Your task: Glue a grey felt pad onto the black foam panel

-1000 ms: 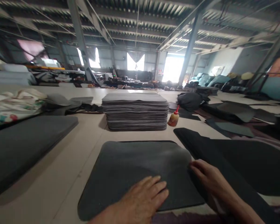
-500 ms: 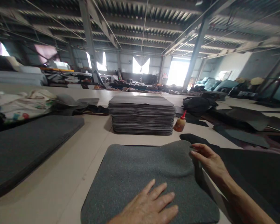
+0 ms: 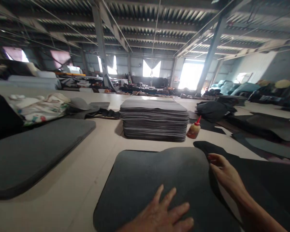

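Note:
A dark grey mat [image 3: 145, 174] with rounded corners lies on the table in front of me, its right far part bulging up a little. My left hand [image 3: 163, 214] rests flat on its near middle with the fingers spread. At the right edge, close to the far corner, my right hand [image 3: 223, 172] pinches the mat between thumb and fingers. Beyond it stands a neat stack of grey mats [image 3: 154, 124]. Beside that stack is a small bottle [image 3: 193, 130] with a red pointed nozzle and brownish contents.
To the left lies a thick dark padded slab [image 3: 38, 151], with a patterned white cloth [image 3: 43, 108] behind it. Dark fabric sheets [image 3: 263, 183] spread over the right side of the pale table [image 3: 70, 187]. A dark bundle [image 3: 212, 109] sits behind the bottle.
The view has turned slightly left, so everything appears further right. The mat's raised far right part looks smoother. My left hand's fingers are spread wider; my right hand still holds the edge.

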{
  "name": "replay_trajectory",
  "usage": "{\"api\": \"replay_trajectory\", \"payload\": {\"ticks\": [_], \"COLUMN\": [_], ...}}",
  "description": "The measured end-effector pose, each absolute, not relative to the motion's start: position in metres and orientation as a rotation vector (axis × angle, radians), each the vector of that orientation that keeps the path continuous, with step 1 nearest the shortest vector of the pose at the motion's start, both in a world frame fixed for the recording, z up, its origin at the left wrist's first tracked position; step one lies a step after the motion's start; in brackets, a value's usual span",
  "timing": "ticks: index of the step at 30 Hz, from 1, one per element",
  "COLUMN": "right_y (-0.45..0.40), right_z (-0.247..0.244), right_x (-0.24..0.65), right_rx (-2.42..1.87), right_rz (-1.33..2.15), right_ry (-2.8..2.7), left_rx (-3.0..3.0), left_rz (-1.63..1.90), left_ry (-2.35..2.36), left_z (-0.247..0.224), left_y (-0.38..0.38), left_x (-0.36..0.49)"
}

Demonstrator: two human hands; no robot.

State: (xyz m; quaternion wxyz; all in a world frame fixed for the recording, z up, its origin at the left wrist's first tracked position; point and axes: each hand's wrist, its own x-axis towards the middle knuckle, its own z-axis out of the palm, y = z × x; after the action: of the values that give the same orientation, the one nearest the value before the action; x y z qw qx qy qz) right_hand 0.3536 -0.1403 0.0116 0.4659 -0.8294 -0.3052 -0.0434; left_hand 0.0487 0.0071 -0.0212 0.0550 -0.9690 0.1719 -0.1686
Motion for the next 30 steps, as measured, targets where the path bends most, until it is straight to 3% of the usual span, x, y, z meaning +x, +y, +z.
{"api": "replay_trajectory", "payload": {"ticks": [3,6,16,30], "right_y": [-0.136,-0.115,-0.006,0.024], "right_z": [0.017,0.029,0.059,0.086], "right_x": [0.355,0.339,0.301,0.286], "right_rx": [-2.163,-2.105,-2.025,-2.055], "right_rz": [-0.432,-0.522,-0.031,0.511], "right_ry": [-0.895,-1.204,-1.784,-1.815], "left_rx": [-3.005,-3.018,-3.086,-3.468], "left_rz": [-0.482,-0.508,-0.562,-0.349], "left_ry": [0.544,0.558,0.587,0.596], "left_z": [-0.017,-0.017,-0.045,-0.046], "left_y": [0.006,0.007,0.021,0.020], "left_x": [0.049,0.048,0.054,0.060]}}
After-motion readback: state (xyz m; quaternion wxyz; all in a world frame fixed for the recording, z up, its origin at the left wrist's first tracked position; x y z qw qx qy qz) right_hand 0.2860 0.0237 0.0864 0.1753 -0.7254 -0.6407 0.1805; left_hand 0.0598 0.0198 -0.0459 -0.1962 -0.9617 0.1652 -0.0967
